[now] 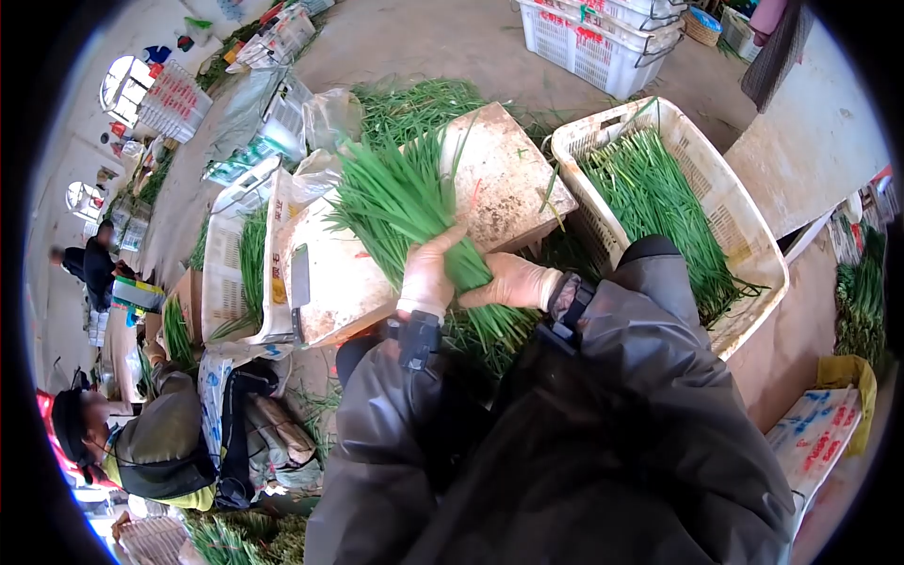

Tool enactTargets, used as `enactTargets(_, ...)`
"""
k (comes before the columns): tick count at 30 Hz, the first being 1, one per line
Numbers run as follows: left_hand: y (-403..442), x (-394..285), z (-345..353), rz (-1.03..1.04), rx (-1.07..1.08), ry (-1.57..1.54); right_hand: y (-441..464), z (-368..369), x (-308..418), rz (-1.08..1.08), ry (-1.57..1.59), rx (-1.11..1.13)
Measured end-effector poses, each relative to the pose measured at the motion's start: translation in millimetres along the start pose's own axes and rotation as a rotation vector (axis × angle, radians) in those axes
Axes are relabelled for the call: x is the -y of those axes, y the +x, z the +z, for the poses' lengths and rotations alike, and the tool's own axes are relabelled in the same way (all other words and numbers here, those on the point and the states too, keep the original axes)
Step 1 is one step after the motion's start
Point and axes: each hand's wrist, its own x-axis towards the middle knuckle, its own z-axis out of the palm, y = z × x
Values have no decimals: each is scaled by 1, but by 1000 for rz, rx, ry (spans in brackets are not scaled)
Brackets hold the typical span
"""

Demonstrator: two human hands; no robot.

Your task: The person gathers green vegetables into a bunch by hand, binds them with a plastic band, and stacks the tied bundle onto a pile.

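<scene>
A thick bunch of green chives (400, 202) is in front of me, its leaf tips fanned toward the upper left. My left hand (428, 275), in a thin pale glove, is closed around the bunch's near side. My right hand (513, 282), gloved alike, grips the lower end, its fingers partly hidden by the leaves. Under the bunch is a soiled white board or box top (339, 273), with a dark flat strip (300, 287) near its left edge. Beyond the bunch sits another dirt-stained white block (504, 179). More loose chives (494, 330) hang or lie below my hands.
A white crate (767, 292) holding chives stands at my right, another crate (221, 292) at my left. Loose chives (414, 108) are heaped on the floor ahead. Stacked white crates (593, 47) stand farther off. A seated co-worker (165, 438) is at lower left.
</scene>
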Motion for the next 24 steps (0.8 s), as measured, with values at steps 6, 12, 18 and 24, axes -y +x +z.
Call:
enactTargets(6, -12, -21, -4, -74, 354, -71, -2, -12, 0, -27, 565, 180)
enactTargets(12, -16, -13, -9, -25, 479, -183, -13, -16, 22, 89, 626, 227)
enactTargets(18, -2, -10, -24, 7, 360, -291, -3, -12, 1, 37, 465, 57)
enactTargets(24, -5, -32, -35, 123, 51, -274, -22, -20, 8, -152, -3, -414)
